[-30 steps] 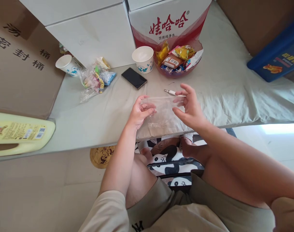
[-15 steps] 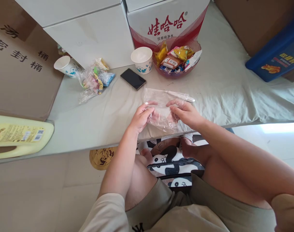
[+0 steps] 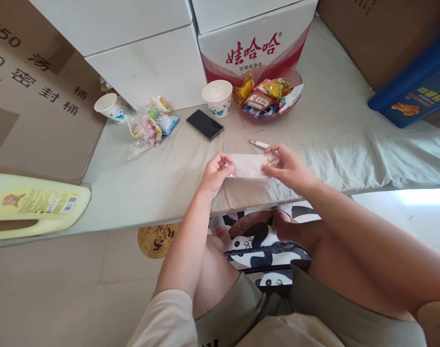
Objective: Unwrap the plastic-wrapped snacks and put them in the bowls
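Note:
A clear plastic bag (image 3: 247, 166), now a narrow folded strip, stretches between my two hands just above the front of the cloth-covered surface. My left hand (image 3: 217, 174) pinches its left end between thumb and fingers. At the other end, my right hand (image 3: 286, 168) is closed round the plastic, thumb below and fingers above. Behind the right fingers lies a white pen-like tool (image 3: 258, 143), partly hidden by the hand. Farther back are a dark phone (image 3: 205, 124) and a white paper cup (image 3: 217, 99) with a blue pattern.
A glass bowl (image 3: 268, 116) of packaged snacks stands by a white carton (image 3: 258, 50). Crumpled wrappers (image 3: 153, 123) and a tipped paper cup (image 3: 111, 108) lie left. A yellow jug (image 3: 39, 205) and a brown carton (image 3: 35, 96) flank them; a blue container (image 3: 411, 82) stands right.
The plastic bag was spread wide and loose; now it is folded into a narrow strip. More of the pen-like tool's left end shows. The view has shifted slightly.

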The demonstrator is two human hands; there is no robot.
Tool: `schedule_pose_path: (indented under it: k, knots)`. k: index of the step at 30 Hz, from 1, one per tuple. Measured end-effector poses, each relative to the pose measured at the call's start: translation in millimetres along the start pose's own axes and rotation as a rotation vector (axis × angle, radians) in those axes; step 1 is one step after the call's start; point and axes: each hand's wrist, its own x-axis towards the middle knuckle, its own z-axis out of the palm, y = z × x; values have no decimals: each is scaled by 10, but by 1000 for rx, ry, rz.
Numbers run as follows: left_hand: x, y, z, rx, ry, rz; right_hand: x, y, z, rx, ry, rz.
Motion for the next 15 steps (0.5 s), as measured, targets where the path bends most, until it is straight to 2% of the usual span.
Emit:
schedule_pose_path:
  k: [4,6,10,12,15]
  knots:
    - [55,-55,11,178,290,169,37,28,15,83,149,23]
    - [34,-51,26,219,329,215,37,-5,13,77,183,-3]
    - [-109,-26,145,257,165,264,-26,-99,40,-86,155,-116]
    - [-172,-29,231,252,78,289,-74,-125,77,-93,68,-170]
    - [-198,-53,339,157,-67,231,-119,-99,145,20,-109,-159]
